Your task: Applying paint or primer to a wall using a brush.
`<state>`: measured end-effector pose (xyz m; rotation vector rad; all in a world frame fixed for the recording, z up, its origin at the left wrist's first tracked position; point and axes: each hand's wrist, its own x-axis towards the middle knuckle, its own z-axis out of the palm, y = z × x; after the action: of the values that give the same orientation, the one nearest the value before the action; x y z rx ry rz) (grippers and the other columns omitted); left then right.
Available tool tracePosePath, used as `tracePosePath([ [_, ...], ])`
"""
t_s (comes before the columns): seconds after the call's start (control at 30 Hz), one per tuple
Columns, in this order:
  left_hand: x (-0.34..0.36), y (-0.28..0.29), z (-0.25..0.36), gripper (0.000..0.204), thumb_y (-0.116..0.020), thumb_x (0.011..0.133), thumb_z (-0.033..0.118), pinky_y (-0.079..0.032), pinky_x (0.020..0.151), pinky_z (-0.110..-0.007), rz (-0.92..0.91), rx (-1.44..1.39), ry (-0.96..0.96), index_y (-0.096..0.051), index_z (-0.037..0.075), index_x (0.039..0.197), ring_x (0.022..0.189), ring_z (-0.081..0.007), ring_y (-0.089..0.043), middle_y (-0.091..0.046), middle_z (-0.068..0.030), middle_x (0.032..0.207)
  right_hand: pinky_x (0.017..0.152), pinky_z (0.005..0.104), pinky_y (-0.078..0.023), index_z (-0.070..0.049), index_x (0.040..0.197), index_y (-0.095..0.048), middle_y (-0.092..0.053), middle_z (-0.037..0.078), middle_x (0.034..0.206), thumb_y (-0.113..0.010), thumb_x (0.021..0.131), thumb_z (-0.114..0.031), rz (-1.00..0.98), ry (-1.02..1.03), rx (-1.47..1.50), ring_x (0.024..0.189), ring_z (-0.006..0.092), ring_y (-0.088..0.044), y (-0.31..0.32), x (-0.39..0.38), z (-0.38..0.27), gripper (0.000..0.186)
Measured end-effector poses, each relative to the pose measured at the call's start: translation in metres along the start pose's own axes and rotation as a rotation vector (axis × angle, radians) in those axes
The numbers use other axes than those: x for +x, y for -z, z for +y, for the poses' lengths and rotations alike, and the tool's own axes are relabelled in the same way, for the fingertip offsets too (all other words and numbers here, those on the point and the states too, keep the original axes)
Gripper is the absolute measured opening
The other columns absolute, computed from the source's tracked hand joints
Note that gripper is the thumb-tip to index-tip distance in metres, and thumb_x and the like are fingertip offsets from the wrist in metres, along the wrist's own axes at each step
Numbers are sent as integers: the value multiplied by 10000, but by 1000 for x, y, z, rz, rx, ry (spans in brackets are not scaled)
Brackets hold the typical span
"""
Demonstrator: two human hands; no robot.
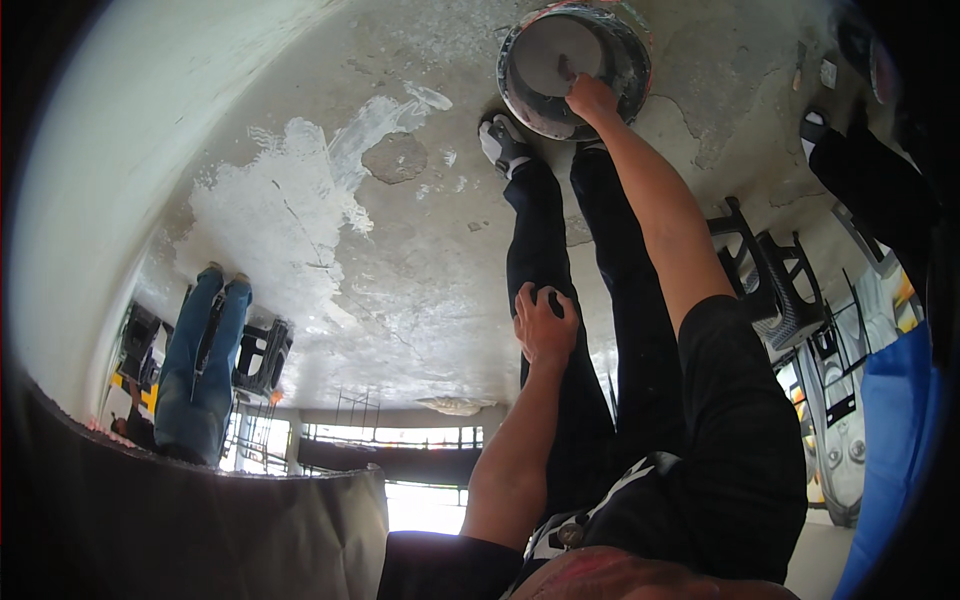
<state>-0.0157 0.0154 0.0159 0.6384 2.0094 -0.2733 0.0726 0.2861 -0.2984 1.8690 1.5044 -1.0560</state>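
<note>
My right arm reaches far forward to a round bucket (632,90) with a dark inside and a pale, smeared rim. In the bucket shows a smooth, round grey surface (538,58), perhaps a wet mix. My right hand (592,98) is closed at the bucket's near right side. A small dark brown piece (566,68) shows at its fingertips, too small to name. My left hand (547,327) rests on my left knee, its bent fingers apart over the black trouser leg (540,240) and nothing in them.
Whitish smears (290,190) mark the grey floor. Black plastic stools (765,275) stand at right, near another person's dark-clothed leg (865,165). Someone in blue jeans (200,370) is at left beside another black stool (262,358). A pale wall (110,190) curves along the left.
</note>
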Motion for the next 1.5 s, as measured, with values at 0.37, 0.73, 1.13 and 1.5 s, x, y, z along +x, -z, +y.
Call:
tracePosePath([
  [0.37,-2,2,11,296,-582,917,294,-427,1048,-480,-1,-18,-20,-687,88,1101,1305,-343,-485,-520,-155,1362,907,500,-552,-52,1164,-649,-713,210,1104,-577,923,-269,-74,256,-172,1050,404,-684,0,-20,18,333],
  [0.73,-2,2,8,297,-582,926,311,-418,1064,-483,17,-23,-32,-693,110,1114,1316,-342,-487,-517,-148,1375,888,549,-516,15,1090,-643,-688,295,1026,-490,982,-372,186,176,489,1017,494,-642,-31,-49,23,430],
  [1.13,-9,-4,1,299,-591,908,293,-436,1022,-480,51,-9,-55,-696,76,1085,1282,-337,-497,-536,-158,1328,904,524,-543,48,1231,-546,-656,316,1172,-438,996,-305,147,-129,548,1048,459,-666,-11,-19,20,437],
  [1.5,-5,-4,2,293,-595,907,284,-435,1017,-477,66,-19,-50,-697,73,1082,1285,-339,-499,-540,-164,1339,704,416,-630,-8,1380,-500,-677,255,1175,-509,976,-259,-45,-82,583,814,383,-735,2,-35,10,475],
])
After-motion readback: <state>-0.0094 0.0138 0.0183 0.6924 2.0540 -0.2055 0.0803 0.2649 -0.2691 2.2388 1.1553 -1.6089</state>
